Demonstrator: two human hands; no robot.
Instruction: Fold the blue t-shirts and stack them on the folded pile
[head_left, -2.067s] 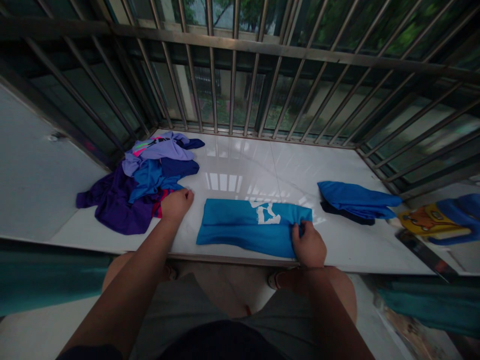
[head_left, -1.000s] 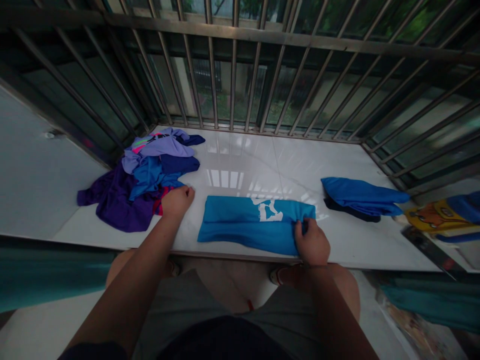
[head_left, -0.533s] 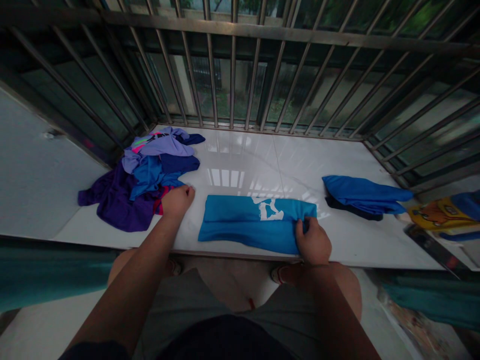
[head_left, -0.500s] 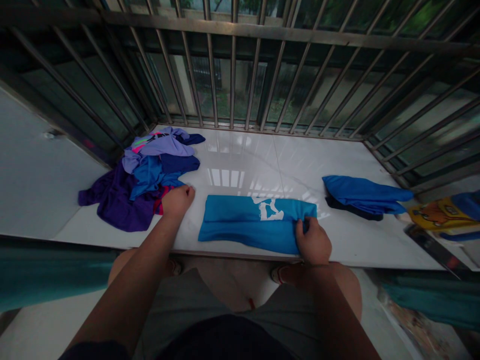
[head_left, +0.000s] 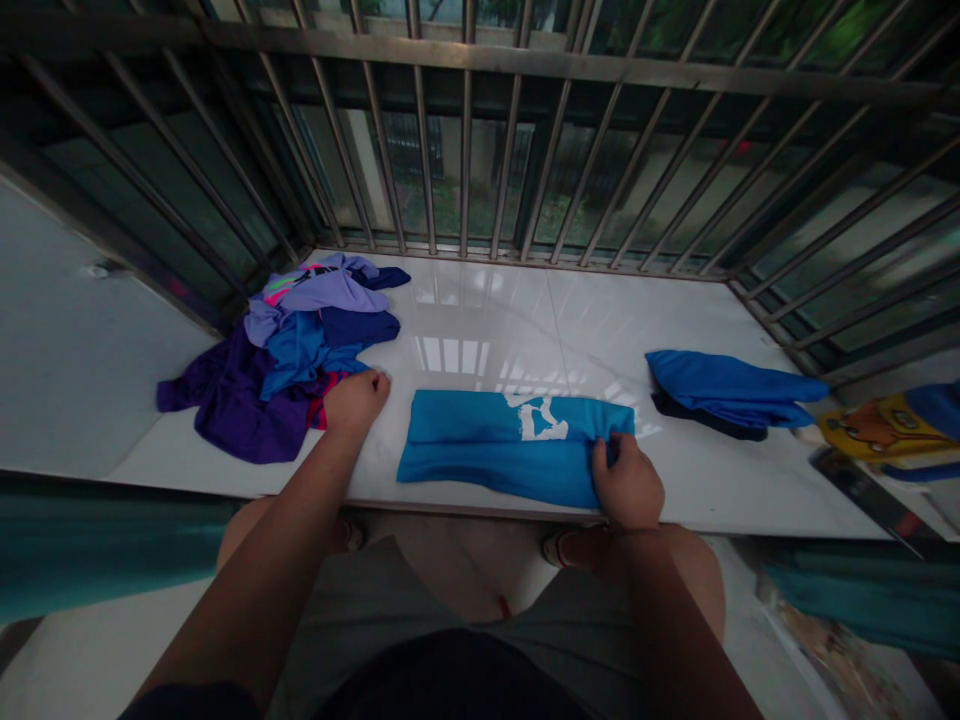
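Observation:
A blue T-shirt with a white print lies folded into a long flat strip near the front edge of the white tiled ledge. At its right end, my right hand grips the cloth between curled fingers and thumb. My left hand is closed in a fist, apart from the T-shirt's left end, and rests beside the clothes pile. That pile is crumpled, in purple, lilac, blue and red. Nothing shows in the left fist.
Folded blue and dark clothes lie on the ledge at the right. Beyond them are a yellow printed item and a dark flat object. Metal bars close off the back, and a pale panel stands at the left.

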